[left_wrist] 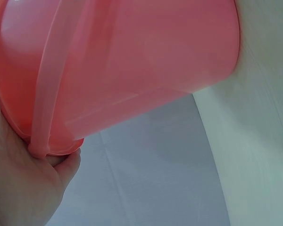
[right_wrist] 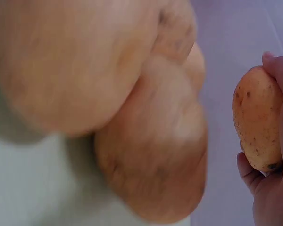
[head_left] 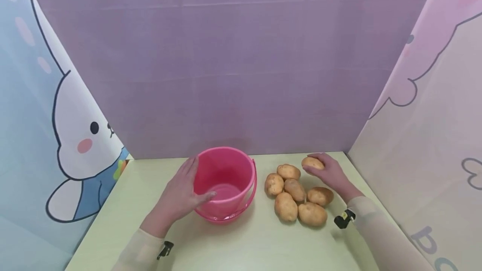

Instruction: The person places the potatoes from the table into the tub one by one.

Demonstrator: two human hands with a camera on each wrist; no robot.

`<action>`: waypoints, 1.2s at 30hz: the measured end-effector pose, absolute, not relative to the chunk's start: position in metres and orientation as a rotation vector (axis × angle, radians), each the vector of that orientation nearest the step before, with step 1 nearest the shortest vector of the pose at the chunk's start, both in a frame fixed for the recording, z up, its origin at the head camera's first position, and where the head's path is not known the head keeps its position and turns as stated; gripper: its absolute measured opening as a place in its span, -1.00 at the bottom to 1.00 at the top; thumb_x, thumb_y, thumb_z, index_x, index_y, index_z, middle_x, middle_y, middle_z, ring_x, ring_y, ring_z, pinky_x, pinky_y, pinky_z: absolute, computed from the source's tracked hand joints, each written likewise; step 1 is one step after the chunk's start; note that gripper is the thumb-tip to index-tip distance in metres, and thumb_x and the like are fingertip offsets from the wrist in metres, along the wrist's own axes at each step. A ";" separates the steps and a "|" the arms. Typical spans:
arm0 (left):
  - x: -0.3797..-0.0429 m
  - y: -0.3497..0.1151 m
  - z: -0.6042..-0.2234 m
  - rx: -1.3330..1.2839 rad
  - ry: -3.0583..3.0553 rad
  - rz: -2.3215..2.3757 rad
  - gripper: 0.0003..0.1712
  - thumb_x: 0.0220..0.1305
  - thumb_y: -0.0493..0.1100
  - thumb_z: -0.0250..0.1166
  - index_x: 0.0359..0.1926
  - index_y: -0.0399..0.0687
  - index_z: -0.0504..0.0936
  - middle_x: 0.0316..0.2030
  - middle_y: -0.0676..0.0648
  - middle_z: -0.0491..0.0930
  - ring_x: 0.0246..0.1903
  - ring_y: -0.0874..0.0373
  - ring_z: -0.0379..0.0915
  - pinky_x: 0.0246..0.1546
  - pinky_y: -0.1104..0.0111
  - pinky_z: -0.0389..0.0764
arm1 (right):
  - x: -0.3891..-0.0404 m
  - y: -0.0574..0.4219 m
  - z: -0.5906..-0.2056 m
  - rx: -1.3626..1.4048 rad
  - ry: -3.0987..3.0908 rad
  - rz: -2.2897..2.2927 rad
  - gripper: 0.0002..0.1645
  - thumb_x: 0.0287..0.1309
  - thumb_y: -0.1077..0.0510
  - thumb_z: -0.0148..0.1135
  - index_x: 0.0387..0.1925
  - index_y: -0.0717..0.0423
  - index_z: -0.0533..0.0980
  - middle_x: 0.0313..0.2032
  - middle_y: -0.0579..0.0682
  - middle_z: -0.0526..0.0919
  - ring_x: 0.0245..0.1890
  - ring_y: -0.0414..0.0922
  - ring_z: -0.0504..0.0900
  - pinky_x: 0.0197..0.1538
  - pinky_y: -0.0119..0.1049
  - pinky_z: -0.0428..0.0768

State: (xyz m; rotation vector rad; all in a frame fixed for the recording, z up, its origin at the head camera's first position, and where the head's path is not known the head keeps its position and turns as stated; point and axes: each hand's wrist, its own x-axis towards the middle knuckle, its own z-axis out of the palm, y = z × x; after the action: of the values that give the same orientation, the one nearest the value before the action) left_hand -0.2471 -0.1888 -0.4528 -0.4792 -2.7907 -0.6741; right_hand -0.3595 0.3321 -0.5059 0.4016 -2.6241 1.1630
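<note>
Left grip (head_left: 180, 198) clasps, thumb spread; right grip (head_left: 332, 173) curls.

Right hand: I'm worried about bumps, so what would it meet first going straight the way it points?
Likely the purple backdrop, with the held potato leading. The rearmost tabletop potato sits close to that line, so a brush is possible; depth is unclear.

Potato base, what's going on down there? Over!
Right fingers gripping one potato. Left fingers holding pink bucket. Six more potatoes on table, some lying between, maybe in the way.

Glossy smooth plastic bucket (head_left: 226, 166), matt pitted potatoes (head_left: 285, 207), smooth tabletop (head_left: 244, 248), creased matt cloth backdrop (head_left: 241, 74)
</note>
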 end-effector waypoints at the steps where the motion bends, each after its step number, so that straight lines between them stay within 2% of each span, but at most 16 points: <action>1: -0.247 -0.189 -0.453 -0.480 -2.789 -0.673 0.56 0.17 0.66 0.42 0.78 -0.25 -0.01 0.73 -0.26 0.08 0.67 -0.31 0.02 0.36 -0.33 0.55 | -0.359 0.329 -0.503 0.402 -2.622 1.190 -0.29 0.40 -0.21 0.53 0.37 0.11 0.63 0.20 0.08 0.72 0.13 0.03 0.69 0.19 -0.04 0.64; 4: -0.247 -0.189 -0.453 -0.482 -2.788 -0.672 0.55 0.17 0.65 0.42 0.78 -0.25 -0.01 0.73 -0.26 0.08 0.67 -0.30 0.02 0.37 -0.33 0.54 | -0.358 0.316 -0.495 0.402 -2.611 1.282 -0.29 0.39 -0.24 0.54 0.37 0.07 0.63 0.22 0.08 0.71 0.15 0.04 0.68 0.22 0.00 0.64; 10: -0.246 -0.188 -0.452 -0.476 -2.797 -0.658 0.55 0.18 0.63 0.43 0.77 -0.28 0.00 0.72 -0.29 0.08 0.67 -0.32 0.02 0.38 -0.33 0.53 | -0.353 0.283 -0.475 0.462 -2.570 1.410 -0.37 0.38 -0.24 0.54 0.33 -0.09 0.65 0.19 -0.01 0.72 0.14 -0.03 0.69 0.18 -0.14 0.69; 20: -0.245 -0.189 -0.452 -0.482 -2.790 -0.654 0.56 0.18 0.67 0.39 0.77 -0.28 -0.01 0.72 -0.29 0.09 0.67 -0.32 0.02 0.38 -0.33 0.53 | -0.351 0.239 -0.450 0.573 -2.544 1.433 -0.39 0.36 -0.14 0.59 0.32 -0.03 0.68 0.17 0.02 0.73 0.15 0.02 0.68 0.20 0.01 0.68; 25: -0.246 -0.189 -0.452 -0.482 -2.783 -0.649 0.54 0.19 0.66 0.40 0.77 -0.27 0.00 0.72 -0.28 0.09 0.67 -0.31 0.03 0.37 -0.33 0.54 | -0.350 0.225 -0.441 0.626 -2.557 1.422 -0.40 0.34 -0.15 0.61 0.30 -0.04 0.70 0.14 0.01 0.73 0.10 0.01 0.67 0.14 0.00 0.68; 31: -0.246 -0.188 -0.452 -0.471 -2.787 -0.666 0.55 0.15 0.63 0.45 0.78 -0.25 0.00 0.72 -0.26 0.10 0.66 -0.31 0.05 0.34 -0.33 0.57 | -0.346 0.208 -0.429 0.672 -2.575 1.414 -0.38 0.30 -0.21 0.63 0.30 -0.14 0.71 0.13 -0.05 0.71 0.02 -0.01 0.66 0.01 -0.04 0.70; 36: -0.246 -0.188 -0.452 -0.474 -2.784 -0.662 0.55 0.16 0.66 0.42 0.78 -0.23 0.00 0.72 -0.25 0.10 0.66 -0.30 0.06 0.34 -0.32 0.57 | -0.345 0.195 -0.420 0.712 -2.578 1.415 -0.39 0.30 -0.22 0.62 0.31 -0.19 0.71 0.15 -0.11 0.71 0.05 -0.03 0.64 0.03 -0.09 0.69</action>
State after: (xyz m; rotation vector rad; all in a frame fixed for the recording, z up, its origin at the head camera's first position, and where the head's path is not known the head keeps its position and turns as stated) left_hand -0.2464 -0.1876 -0.4524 -0.4735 -2.7843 -0.6621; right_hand -0.3449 0.1948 -0.4195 0.7118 -2.5775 1.4145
